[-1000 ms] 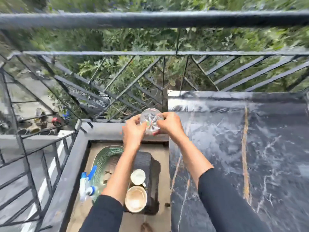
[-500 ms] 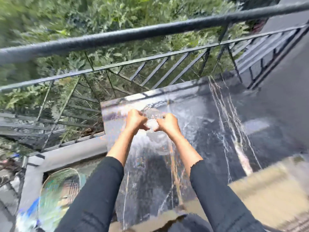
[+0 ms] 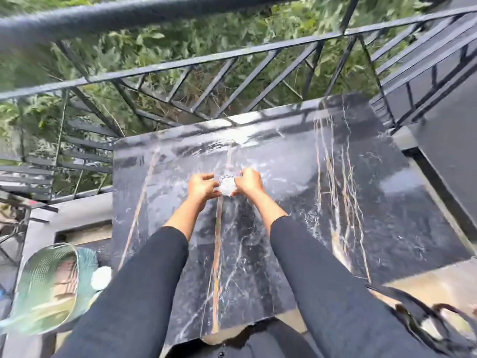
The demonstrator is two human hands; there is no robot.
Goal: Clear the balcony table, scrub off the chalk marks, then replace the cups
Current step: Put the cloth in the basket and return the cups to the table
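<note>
The balcony table point(image 3: 296, 215) has a black marble top with white and gold veins and a wet sheen. Over its middle, toward the far edge, both hands hold one clear glass cup point(image 3: 227, 185) between them. My left hand point(image 3: 201, 187) grips its left side and my right hand point(image 3: 249, 183) grips its right side. The cup's base is near the tabletop; I cannot tell if it touches. Both forearms are in black sleeves.
A black metal railing point(image 3: 206, 60) runs along the table's far side, with green foliage beyond it. On the floor at lower left lies a green mesh basket point(image 3: 49, 288) with a white cup point(image 3: 100, 277) beside it. A dark wall stands at right.
Both hands carried the glass cup from over the floor at the table's left edge to above the middle of the tabletop. The view swung right and down.
</note>
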